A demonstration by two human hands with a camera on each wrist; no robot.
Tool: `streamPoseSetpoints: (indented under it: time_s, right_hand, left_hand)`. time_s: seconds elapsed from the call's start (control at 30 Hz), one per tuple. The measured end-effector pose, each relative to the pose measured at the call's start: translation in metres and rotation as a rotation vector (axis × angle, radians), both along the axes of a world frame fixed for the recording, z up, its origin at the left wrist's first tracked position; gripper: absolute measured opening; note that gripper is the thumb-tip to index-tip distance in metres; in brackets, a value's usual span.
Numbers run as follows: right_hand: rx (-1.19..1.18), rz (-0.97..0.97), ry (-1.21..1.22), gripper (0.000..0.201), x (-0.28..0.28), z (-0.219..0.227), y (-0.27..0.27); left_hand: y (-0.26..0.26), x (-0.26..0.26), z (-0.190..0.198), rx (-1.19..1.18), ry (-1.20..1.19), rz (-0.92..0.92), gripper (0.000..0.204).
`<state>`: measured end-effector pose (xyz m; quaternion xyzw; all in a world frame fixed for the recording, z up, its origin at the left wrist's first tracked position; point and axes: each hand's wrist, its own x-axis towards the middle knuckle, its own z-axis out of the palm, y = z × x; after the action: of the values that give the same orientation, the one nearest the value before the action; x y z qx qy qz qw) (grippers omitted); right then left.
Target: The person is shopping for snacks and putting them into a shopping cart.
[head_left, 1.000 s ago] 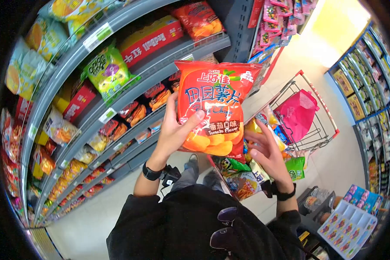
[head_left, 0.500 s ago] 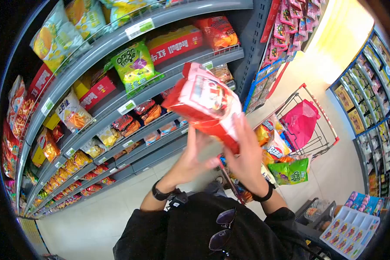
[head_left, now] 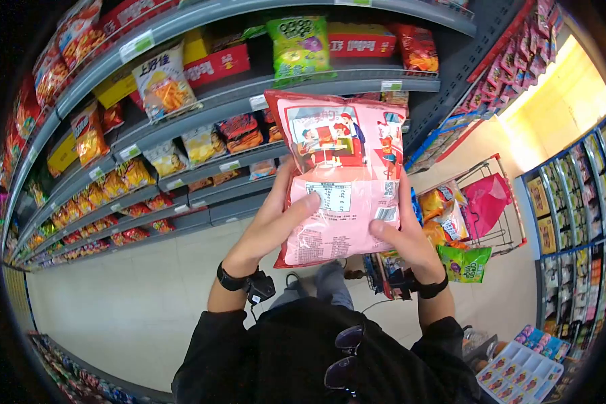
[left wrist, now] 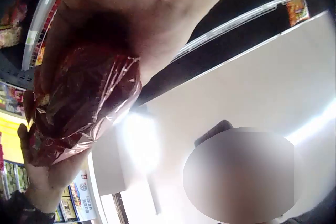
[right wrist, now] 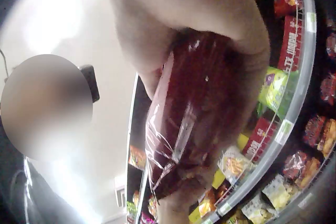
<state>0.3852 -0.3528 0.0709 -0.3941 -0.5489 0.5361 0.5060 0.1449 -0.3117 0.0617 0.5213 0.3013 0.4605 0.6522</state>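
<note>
A chip bag, its pink printed back facing up, is held between both hands in the head view. The left hand grips its left side with the thumb across the back; the right hand grips the lower right side, thumb near the barcode. The left wrist view shows the bag's red, shiny side under the left hand. From the right wrist view, the right hand curls round the bag. Fingers behind the bag are hidden in the head view.
Snack shelves curve along the left and ahead. A cart with snack bags and a pink bag stands at the right. A green snack bag lies at its near side. A compartment tray is at lower right.
The bag has been turned over from its red front to its pink back. Both hands now grip its sides, and the head view has swung toward the left.
</note>
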Motion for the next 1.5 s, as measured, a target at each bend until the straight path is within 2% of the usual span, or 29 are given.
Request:
streamPoseSetpoints:
  time_s: [0.03, 0.17, 0.27, 0.4, 0.43, 0.53, 0.63, 0.73, 0.83, 0.93, 1.5]
  right_hand:
    - [0.017, -0.005, 0.011, 0.104, -0.013, 0.001, -0.004]
    - [0.039, -0.025, 0.038, 0.100, -0.048, 0.007, -0.016]
    - [0.030, -0.027, 0.000, 0.091, -0.062, 0.017, -0.018]
    - [-0.011, 0.024, -0.019, 0.078, -0.075, 0.026, -0.018]
    - [-0.031, 0.059, 0.002, 0.077, -0.076, 0.031, -0.018]
    - [-0.080, 0.110, 0.080, 0.076, -0.084, 0.044, -0.017]
    - [-0.137, 0.131, 0.185, 0.078, -0.091, 0.053, -0.016]
    - [-0.051, 0.154, 0.191, 0.082, -0.092, 0.059, -0.018]
    - [0.108, 0.197, 0.116, 0.089, -0.090, 0.065, -0.025]
    - [0.134, 0.301, 0.120, 0.095, -0.083, 0.069, -0.032]
    - [-0.055, 0.252, 0.251, 0.089, -0.064, 0.057, -0.035]
  left_hand:
    - [-0.010, -0.012, 0.000, 0.032, 0.071, 0.047, 0.080]
    - [-0.044, -0.055, 0.017, -0.014, -0.029, -0.034, 0.087]
    - [-0.066, -0.066, 0.030, 0.158, 0.031, -0.001, 0.091]
    - [-0.083, -0.091, 0.028, 0.160, 0.018, 0.048, 0.085]
    - [-0.086, -0.095, 0.027, 0.240, -0.017, 0.064, 0.081]
    - [-0.091, -0.114, 0.029, 0.470, 0.069, -0.007, 0.083]
    - [-0.097, -0.116, 0.038, 0.385, -0.040, 0.018, 0.085]
    - [-0.099, -0.115, 0.040, 0.366, -0.066, 0.086, 0.086]
    - [-0.094, -0.117, 0.031, 0.347, -0.088, 0.077, 0.086]
    - [-0.090, -0.114, 0.027, 0.341, -0.086, 0.083, 0.086]
    - [-0.088, -0.096, 0.031, 0.199, -0.141, 0.125, 0.093]
